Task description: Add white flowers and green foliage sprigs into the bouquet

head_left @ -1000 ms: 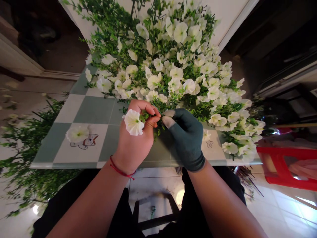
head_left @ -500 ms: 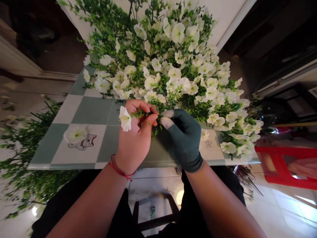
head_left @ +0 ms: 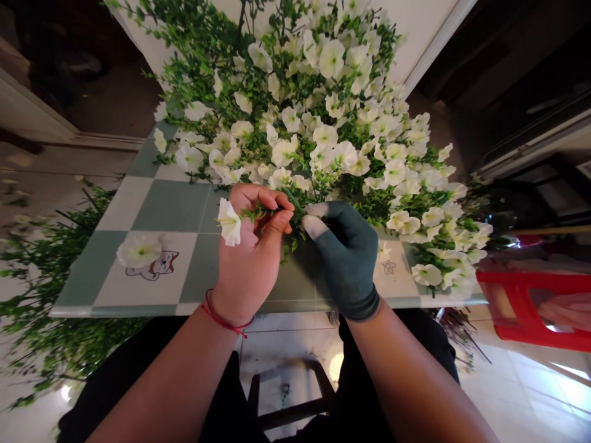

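Note:
My bare left hand (head_left: 256, 246), with a red cord at the wrist, is closed in a pinch on a thin green flower stem (head_left: 290, 198). A white flower (head_left: 229, 223) sticks out at the left of that palm, with small green leaves beside it. My right hand (head_left: 344, 252), in a dark green glove with pale fingertips, pinches leafy greenery just right of the left fingertips. Exactly which piece lies between the gloved fingertips is partly hidden. Just beyond both hands lies a big heap of white flowers with green leaves (head_left: 325, 135).
A loose white flower (head_left: 139, 251) lies on the green-and-white checked table (head_left: 173, 206) at the left. Leafy green branches (head_left: 41, 277) stand beside the table's left edge. A red plastic stool (head_left: 521, 307) is at the right. Below the table edge is a dark wooden frame (head_left: 295, 409).
Both hands keep their pinches. The right hand has shifted slightly right, and the gap between the fingertips is a little wider. The flower in the left hand has moved slightly left.

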A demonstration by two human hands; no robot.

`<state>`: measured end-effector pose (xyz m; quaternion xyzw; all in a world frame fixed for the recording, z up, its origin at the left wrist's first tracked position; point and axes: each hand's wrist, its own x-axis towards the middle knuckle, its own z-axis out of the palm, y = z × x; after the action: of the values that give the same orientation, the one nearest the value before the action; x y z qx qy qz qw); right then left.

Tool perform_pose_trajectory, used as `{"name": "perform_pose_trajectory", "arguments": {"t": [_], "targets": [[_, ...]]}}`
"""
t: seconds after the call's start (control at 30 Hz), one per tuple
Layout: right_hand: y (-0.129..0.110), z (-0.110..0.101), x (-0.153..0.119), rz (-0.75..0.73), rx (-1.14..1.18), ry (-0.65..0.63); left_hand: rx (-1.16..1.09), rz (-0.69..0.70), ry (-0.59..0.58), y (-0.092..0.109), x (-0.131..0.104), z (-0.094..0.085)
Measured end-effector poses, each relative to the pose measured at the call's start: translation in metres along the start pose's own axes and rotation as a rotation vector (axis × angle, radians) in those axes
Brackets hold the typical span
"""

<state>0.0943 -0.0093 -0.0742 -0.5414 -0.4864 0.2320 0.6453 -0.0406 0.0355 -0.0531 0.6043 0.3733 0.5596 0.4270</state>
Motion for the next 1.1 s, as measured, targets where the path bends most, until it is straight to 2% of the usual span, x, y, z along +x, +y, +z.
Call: {"name": "perform_pose_trajectory", "arguments": {"t": [0.6, 0.8, 1.1], "targets": [[-0.0041, 0.0004, 0.003, 0.007, 0.035, 0.002, -0.083, 0.013, 0.021, -0.0018, -0.0009, 0.0008], [-0.0032, 0.001, 0.0026, -0.001, 0.03, 0.008, 0.007, 0.083, 0.028, -0.0051, -0.0006, 0.0005], [-0.0048, 0.0019, 0.0027, 0.011, -0.016, 0.029, 0.011, 0.138, 0.024, -0.0053, -0.002, 0.0009]]}}
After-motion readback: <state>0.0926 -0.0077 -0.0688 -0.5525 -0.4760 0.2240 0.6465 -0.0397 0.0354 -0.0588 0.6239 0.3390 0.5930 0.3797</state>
